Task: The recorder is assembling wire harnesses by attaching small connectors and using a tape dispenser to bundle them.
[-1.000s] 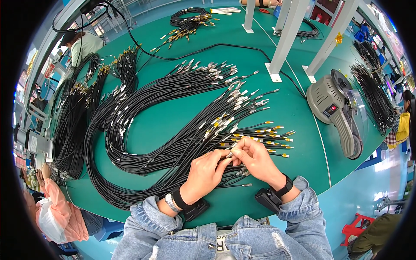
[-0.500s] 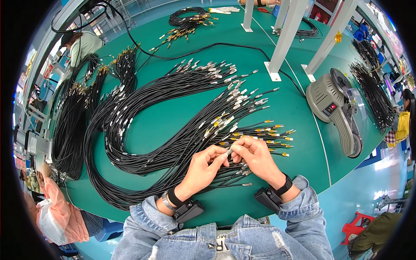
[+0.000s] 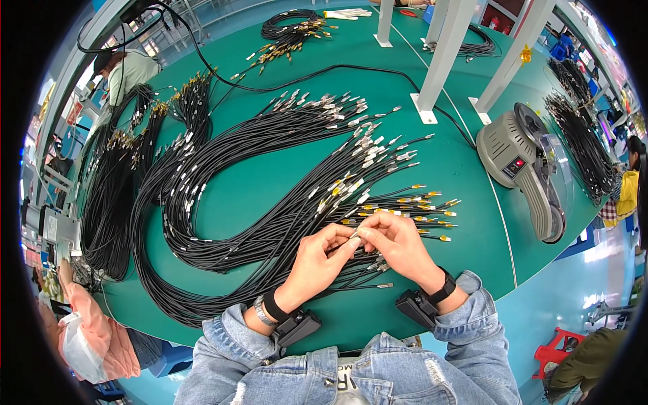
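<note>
My left hand (image 3: 318,262) and my right hand (image 3: 399,248) meet fingertip to fingertip over a spread of black cables (image 3: 209,255). Both are closed in a pinch on what looks like a cable end with a small pale piece on it; the fingers hide most of it. Just beyond my right hand fan out connector ends with yellow tags (image 3: 424,210). More ends, with white tags (image 3: 368,154), lie farther off. Below my hands, a few loose silver-tipped ends (image 3: 385,285) stick out to the right.
A grey-beige machine with a reel (image 3: 506,150) and a lit red switch stands at the right. Grey metal posts (image 3: 442,67) rise from the green table (image 3: 466,263). Another cable bundle (image 3: 108,209) hangs at the left. A person in a pink top (image 3: 91,324) sits at lower left.
The fingertips have shifted slightly and pressed closer together, covering more of the small pale piece. My left thumb now reaches nearer the right fingertips. The cables stay in place.
</note>
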`<action>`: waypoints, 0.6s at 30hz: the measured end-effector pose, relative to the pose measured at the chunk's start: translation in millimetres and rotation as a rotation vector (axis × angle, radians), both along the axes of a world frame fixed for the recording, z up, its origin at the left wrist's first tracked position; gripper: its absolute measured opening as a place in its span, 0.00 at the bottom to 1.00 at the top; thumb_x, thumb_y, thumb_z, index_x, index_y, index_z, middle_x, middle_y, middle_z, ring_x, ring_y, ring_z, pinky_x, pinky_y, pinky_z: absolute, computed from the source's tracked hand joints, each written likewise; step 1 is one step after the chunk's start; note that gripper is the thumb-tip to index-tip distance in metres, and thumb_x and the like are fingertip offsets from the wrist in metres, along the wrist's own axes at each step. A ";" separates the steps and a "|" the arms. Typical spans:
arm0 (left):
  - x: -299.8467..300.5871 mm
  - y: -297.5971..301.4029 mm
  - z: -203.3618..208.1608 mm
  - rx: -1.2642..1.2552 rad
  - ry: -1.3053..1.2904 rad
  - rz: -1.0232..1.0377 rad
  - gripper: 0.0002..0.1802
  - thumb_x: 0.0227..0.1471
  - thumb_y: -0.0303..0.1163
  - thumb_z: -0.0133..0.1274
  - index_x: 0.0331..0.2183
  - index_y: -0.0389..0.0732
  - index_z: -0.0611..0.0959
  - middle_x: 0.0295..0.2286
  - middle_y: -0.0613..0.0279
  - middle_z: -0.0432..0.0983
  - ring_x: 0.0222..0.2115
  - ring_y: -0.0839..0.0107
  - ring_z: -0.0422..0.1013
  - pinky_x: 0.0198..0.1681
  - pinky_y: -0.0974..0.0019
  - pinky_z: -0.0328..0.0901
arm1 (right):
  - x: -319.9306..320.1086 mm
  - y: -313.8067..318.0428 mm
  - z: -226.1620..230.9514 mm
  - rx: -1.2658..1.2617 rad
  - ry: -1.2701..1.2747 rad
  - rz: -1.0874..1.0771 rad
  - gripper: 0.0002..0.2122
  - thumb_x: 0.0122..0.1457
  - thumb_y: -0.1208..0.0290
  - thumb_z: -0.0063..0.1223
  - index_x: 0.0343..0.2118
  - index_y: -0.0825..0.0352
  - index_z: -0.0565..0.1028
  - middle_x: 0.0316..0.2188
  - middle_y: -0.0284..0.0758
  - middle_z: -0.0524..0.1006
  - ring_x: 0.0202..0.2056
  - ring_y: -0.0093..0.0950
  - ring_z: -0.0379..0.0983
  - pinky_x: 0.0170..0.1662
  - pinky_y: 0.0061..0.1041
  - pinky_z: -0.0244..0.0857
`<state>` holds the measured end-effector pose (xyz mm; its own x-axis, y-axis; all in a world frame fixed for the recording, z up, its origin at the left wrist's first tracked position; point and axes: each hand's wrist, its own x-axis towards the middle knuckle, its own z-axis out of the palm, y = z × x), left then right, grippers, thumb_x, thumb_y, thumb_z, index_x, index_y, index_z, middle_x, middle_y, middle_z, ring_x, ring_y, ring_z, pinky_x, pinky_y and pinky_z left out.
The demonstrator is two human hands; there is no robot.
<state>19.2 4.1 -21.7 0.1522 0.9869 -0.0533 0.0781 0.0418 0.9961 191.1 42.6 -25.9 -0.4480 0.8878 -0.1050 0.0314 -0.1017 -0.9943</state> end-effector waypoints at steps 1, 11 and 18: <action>-0.8 0.0 -0.2 -0.001 0.049 -0.016 0.07 0.55 0.27 0.49 0.34 0.32 0.76 0.25 0.64 0.76 0.26 0.82 0.70 0.29 0.77 0.65 | -0.5 -1.4 1.2 0.026 0.004 -0.010 0.06 0.59 0.73 0.50 0.32 0.71 0.72 0.25 0.30 0.74 0.26 0.16 0.70 0.31 0.17 0.66; -4.1 3.5 -3.3 0.064 0.083 -0.076 0.08 0.56 0.27 0.48 0.31 0.31 0.75 0.25 0.59 0.77 0.29 0.75 0.74 0.34 0.71 0.68 | -8.9 -8.8 -4.6 -0.018 0.130 -0.091 0.04 0.60 0.77 0.46 0.32 0.72 0.70 0.27 0.34 0.75 0.29 0.21 0.74 0.34 0.20 0.70; -4.9 2.1 -5.5 0.058 0.082 -0.077 0.08 0.56 0.27 0.48 0.31 0.31 0.75 0.26 0.58 0.77 0.29 0.74 0.74 0.36 0.69 0.68 | -9.9 -9.4 -4.4 -0.062 0.153 -0.113 0.04 0.59 0.78 0.47 0.30 0.74 0.69 0.26 0.37 0.76 0.29 0.22 0.75 0.34 0.20 0.72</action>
